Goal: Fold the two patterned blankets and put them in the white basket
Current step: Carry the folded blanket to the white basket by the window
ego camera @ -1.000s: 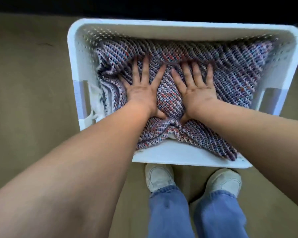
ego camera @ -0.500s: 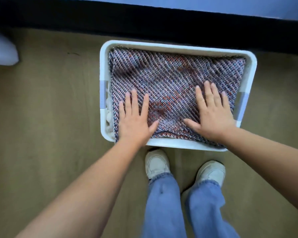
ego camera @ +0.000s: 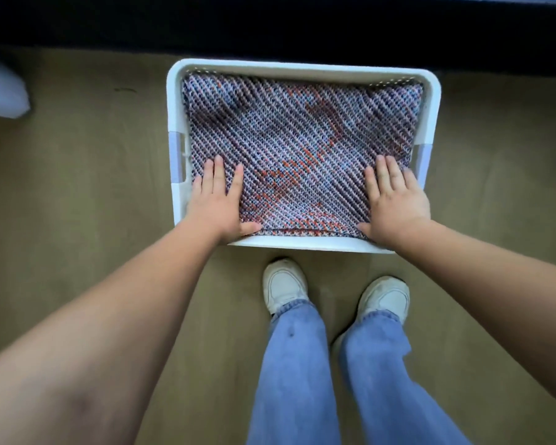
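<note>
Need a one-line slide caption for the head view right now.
Left hand and right hand press flat on the folded patterned blanket inside the white basket.

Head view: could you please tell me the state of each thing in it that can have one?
patterned blanket: folded, lying flat inside the basket and filling it; whether a second one lies beneath cannot be told.
white basket: upright, holding the blanket.
left hand: open, fingers straight, pressing on the blanket's near left corner.
right hand: open, fingers straight, pressing on the blanket's near right corner.
</note>
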`<control>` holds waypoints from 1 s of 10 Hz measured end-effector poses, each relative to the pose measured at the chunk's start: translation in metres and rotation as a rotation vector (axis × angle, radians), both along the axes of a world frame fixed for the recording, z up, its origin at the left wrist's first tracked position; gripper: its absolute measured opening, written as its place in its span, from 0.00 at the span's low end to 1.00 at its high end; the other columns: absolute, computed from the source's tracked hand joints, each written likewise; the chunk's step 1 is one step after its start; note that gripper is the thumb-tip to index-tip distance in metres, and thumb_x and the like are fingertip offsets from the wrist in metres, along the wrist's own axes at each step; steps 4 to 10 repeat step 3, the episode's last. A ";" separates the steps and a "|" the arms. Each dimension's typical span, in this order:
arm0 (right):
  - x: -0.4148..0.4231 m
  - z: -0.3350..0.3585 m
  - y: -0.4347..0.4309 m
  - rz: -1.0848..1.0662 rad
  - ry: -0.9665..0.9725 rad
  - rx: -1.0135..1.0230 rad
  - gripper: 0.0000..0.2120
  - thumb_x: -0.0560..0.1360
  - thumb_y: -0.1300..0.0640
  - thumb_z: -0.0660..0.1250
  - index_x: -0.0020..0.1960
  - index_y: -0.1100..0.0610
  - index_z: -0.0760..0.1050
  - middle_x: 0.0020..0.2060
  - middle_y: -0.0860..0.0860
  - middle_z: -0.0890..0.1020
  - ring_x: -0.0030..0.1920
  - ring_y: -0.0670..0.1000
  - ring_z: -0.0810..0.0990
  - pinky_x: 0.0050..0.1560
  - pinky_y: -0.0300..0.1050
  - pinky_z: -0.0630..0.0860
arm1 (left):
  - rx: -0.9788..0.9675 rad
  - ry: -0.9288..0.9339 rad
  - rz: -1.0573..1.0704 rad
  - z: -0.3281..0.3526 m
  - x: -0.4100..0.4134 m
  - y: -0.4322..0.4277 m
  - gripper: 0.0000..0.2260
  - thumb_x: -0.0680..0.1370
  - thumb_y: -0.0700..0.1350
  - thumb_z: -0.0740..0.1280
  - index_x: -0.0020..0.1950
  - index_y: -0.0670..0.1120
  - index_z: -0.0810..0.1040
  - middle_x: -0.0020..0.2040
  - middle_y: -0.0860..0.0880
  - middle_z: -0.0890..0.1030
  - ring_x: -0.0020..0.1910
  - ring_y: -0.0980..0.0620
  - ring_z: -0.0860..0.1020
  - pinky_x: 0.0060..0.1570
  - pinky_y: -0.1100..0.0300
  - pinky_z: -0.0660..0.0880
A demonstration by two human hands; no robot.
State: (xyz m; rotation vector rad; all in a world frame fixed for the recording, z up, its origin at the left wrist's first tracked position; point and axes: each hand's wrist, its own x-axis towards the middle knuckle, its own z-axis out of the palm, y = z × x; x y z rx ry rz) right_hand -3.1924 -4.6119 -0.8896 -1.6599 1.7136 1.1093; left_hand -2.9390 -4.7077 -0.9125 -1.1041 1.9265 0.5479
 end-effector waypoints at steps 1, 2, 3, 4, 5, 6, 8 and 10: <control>0.008 0.046 0.018 -0.075 -0.167 -0.054 0.37 0.77 0.45 0.56 0.75 0.62 0.42 0.76 0.59 0.49 0.76 0.57 0.47 0.75 0.52 0.44 | 0.008 0.040 0.089 0.043 -0.017 0.014 0.41 0.76 0.63 0.58 0.76 0.46 0.38 0.76 0.39 0.37 0.75 0.41 0.37 0.72 0.47 0.40; 0.022 0.098 0.029 -0.213 -0.269 -0.179 0.30 0.74 0.51 0.60 0.71 0.64 0.57 0.71 0.61 0.64 0.73 0.58 0.59 0.74 0.51 0.51 | 0.035 0.072 0.162 0.092 -0.032 0.030 0.37 0.77 0.59 0.58 0.77 0.46 0.42 0.77 0.41 0.41 0.75 0.42 0.39 0.72 0.45 0.41; 0.046 0.150 0.031 -0.301 -0.317 -0.295 0.24 0.74 0.53 0.60 0.66 0.62 0.64 0.65 0.58 0.71 0.69 0.57 0.64 0.72 0.50 0.55 | -0.024 0.166 0.188 0.150 -0.040 0.042 0.34 0.78 0.56 0.58 0.77 0.46 0.44 0.77 0.41 0.45 0.76 0.42 0.42 0.72 0.45 0.43; 0.046 0.150 0.031 -0.301 -0.317 -0.295 0.24 0.74 0.53 0.60 0.66 0.62 0.64 0.65 0.58 0.71 0.69 0.57 0.64 0.72 0.50 0.55 | -0.024 0.166 0.188 0.150 -0.040 0.042 0.34 0.78 0.56 0.58 0.77 0.46 0.44 0.77 0.41 0.45 0.76 0.42 0.42 0.72 0.45 0.43; 0.046 0.150 0.031 -0.301 -0.317 -0.295 0.24 0.74 0.53 0.60 0.66 0.62 0.64 0.65 0.58 0.71 0.69 0.57 0.64 0.72 0.50 0.55 | -0.024 0.166 0.188 0.150 -0.040 0.042 0.34 0.78 0.56 0.58 0.77 0.46 0.44 0.77 0.41 0.45 0.76 0.42 0.42 0.72 0.45 0.43; 0.046 0.150 0.031 -0.301 -0.317 -0.295 0.24 0.74 0.53 0.60 0.66 0.62 0.64 0.65 0.58 0.71 0.69 0.57 0.64 0.72 0.50 0.55 | -0.024 0.166 0.188 0.150 -0.040 0.042 0.34 0.78 0.56 0.58 0.77 0.46 0.44 0.77 0.41 0.45 0.76 0.42 0.42 0.72 0.45 0.43; 0.046 0.150 0.031 -0.301 -0.317 -0.295 0.24 0.74 0.53 0.60 0.66 0.62 0.64 0.65 0.58 0.71 0.69 0.57 0.64 0.72 0.50 0.55 | -0.024 0.166 0.188 0.150 -0.040 0.042 0.34 0.78 0.56 0.58 0.77 0.46 0.44 0.77 0.41 0.45 0.76 0.42 0.42 0.72 0.45 0.43; 0.046 0.150 0.031 -0.301 -0.317 -0.295 0.24 0.74 0.53 0.60 0.66 0.62 0.64 0.65 0.58 0.71 0.69 0.57 0.64 0.72 0.50 0.55 | -0.024 0.166 0.188 0.150 -0.040 0.042 0.34 0.78 0.56 0.58 0.77 0.46 0.44 0.77 0.41 0.45 0.76 0.42 0.42 0.72 0.45 0.43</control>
